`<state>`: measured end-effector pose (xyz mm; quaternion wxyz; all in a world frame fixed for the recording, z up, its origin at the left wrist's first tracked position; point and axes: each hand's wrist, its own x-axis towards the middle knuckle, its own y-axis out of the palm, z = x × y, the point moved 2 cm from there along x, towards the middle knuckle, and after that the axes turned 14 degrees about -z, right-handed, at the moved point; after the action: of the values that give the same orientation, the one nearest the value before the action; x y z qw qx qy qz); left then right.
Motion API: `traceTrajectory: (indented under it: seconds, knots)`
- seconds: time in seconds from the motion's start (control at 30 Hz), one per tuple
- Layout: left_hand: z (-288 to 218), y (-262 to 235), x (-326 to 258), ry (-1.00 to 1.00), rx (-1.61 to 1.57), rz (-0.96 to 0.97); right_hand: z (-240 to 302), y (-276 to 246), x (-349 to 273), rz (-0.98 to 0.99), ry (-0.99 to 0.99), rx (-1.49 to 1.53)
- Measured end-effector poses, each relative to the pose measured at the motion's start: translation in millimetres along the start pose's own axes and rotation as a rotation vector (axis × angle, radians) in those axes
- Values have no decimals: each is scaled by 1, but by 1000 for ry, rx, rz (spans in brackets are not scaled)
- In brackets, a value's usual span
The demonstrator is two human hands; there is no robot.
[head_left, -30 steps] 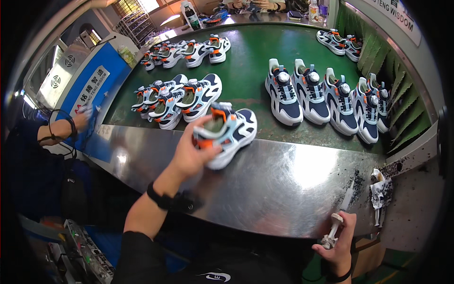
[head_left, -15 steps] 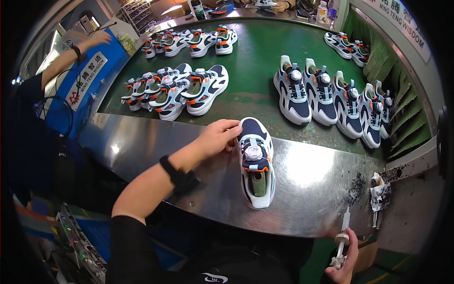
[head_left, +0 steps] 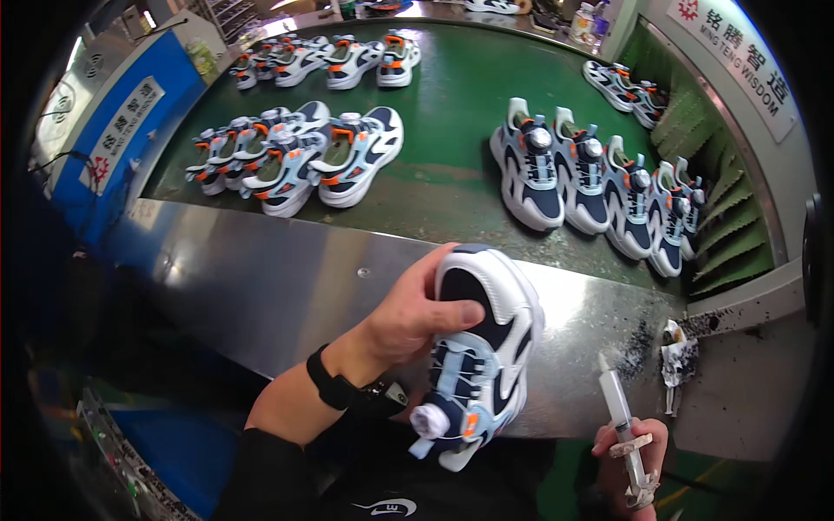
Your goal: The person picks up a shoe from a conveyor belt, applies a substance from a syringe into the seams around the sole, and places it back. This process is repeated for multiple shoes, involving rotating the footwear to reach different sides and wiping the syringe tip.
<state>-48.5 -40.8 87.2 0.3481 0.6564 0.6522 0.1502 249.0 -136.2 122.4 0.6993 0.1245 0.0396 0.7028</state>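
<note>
My left hand (head_left: pixel 413 317) grips a white, navy and light-blue sneaker (head_left: pixel 482 356) by its toe end, holding it over the near edge of the steel table (head_left: pixel 261 286). The shoe's heel and round dial lace knob point toward me. My right hand (head_left: pixel 630 447) holds a clear plastic syringe (head_left: pixel 618 412) upright at the lower right, just right of the shoe and not touching it. A black band sits on my left wrist.
A green conveyor belt (head_left: pixel 452 130) behind the table carries a row of navy sneakers (head_left: pixel 591 182) on the right and groups of white-orange sneakers (head_left: pixel 304 156) on the left and farther back. A blue machine (head_left: pixel 122 130) stands at left. Dark glue residue and a small tool (head_left: pixel 673 360) lie at the table's right end.
My left hand has pulled the sneaker off the table top toward me and turned it heel-first. My right hand has raised the syringe closer to the shoe.
</note>
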Motion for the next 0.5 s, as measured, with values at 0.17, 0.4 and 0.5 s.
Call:
traceTrajectory:
  seconds: [0.17, 0.4, 0.5]
  knots:
    - [1, -9, -6, -25, 53, 91, 13, 36, 24, 250, 53, 262]
    - [4, -10, -15, 30, 131, 180, 9, 76, 38, 358, 12, 396]
    - [3, -10, -16, 94, 223, 260, 15, 82, 41, 412, 78, 354]
